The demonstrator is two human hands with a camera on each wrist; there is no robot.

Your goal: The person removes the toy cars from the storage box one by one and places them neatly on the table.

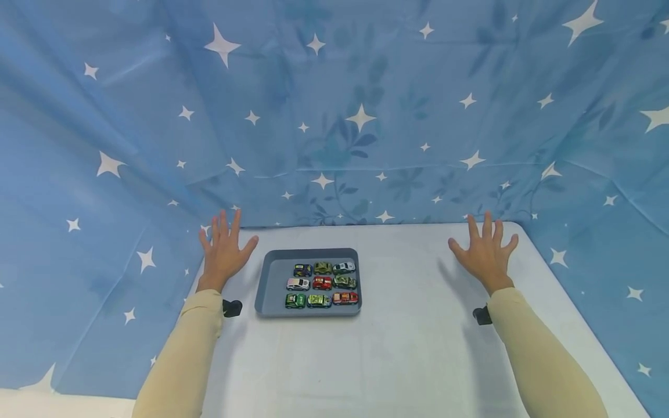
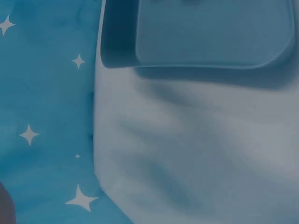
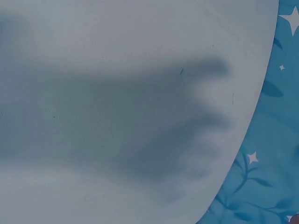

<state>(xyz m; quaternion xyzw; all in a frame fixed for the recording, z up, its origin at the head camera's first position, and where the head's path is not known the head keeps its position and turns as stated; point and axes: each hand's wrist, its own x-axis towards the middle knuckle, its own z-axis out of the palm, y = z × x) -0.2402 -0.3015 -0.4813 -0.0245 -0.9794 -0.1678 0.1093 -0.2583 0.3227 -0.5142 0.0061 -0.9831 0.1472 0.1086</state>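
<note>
My left hand (image 1: 223,255) is spread with straight fingers, to the left of a grey-blue tray (image 1: 273,290), and holds nothing. My right hand (image 1: 487,252) has its fingers spread too, over the right side of the white table (image 1: 407,337), far from the tray. Inside the tray several small toy cars stand in rows, among them a white car (image 1: 298,284), a red car (image 1: 322,283), a green car (image 1: 295,300) and an orange-red car (image 1: 345,298). In the left wrist view a corner of the tray (image 2: 210,32) shows, without my fingers.
Blue cloth (image 1: 334,145) with white stars hangs behind the table and down both sides. A black wrist camera (image 1: 232,308) sits at my left wrist, another black camera (image 1: 482,316) at my right. A hand's shadow (image 3: 154,126) falls on the table in the right wrist view.
</note>
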